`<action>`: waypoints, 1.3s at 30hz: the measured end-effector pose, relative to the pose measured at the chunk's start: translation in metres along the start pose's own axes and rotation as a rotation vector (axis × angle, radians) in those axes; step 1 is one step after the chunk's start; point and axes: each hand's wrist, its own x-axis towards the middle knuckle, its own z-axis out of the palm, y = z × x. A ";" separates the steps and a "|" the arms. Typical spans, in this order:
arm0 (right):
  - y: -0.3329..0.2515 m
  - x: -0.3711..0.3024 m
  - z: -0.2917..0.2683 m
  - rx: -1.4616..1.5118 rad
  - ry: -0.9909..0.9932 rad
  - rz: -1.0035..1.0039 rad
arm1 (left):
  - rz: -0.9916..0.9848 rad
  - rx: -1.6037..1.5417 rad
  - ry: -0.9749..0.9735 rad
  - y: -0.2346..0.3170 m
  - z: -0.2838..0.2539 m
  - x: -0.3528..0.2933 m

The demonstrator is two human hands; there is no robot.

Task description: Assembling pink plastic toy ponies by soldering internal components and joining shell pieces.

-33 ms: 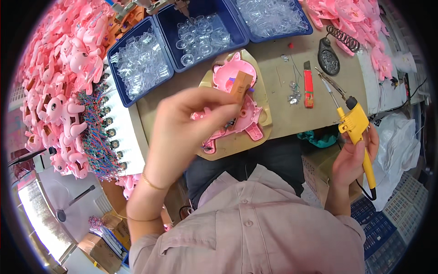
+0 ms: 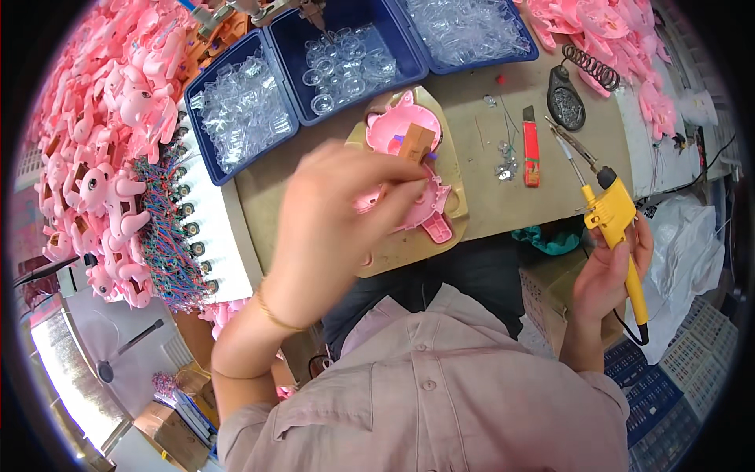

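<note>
My left hand (image 2: 334,208) reaches over a pink plastic toy shell (image 2: 389,130), thumb and forefinger pinched together. Whatever lies between those fingertips is hidden. Just beyond them a brown rectangular piece (image 2: 418,141) rests on the shell, with bits of purple beside it. The shell lies on a tan rounded board (image 2: 454,177); my hand covers much of its lower left part. In my right hand (image 2: 602,279) is a yellow soldering gun (image 2: 612,211), held off to the right with its metal tip pointing up and left.
Blue bins (image 2: 295,75) of clear plastic parts line the back. Pink toy bodies (image 2: 106,185) heap at left beside bundled coloured wires (image 2: 174,236). Right of the board lie a red utility knife (image 2: 531,149), small metal bits (image 2: 506,167) and a coiled soldering-iron stand (image 2: 566,98).
My left hand has shifted slightly right over the shell and now covers more of its lower left part. My right hand and the soldering gun have stayed put.
</note>
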 end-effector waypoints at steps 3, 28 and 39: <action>0.003 -0.001 0.000 0.009 -0.019 0.002 | 0.670 1.064 0.191 -0.005 0.017 0.015; -0.018 -0.025 0.023 0.013 -0.512 0.009 | 0.251 0.420 0.329 -0.047 0.025 -0.012; -0.007 -0.015 0.036 0.159 -0.853 -0.157 | 0.259 0.460 0.270 -0.043 0.022 -0.007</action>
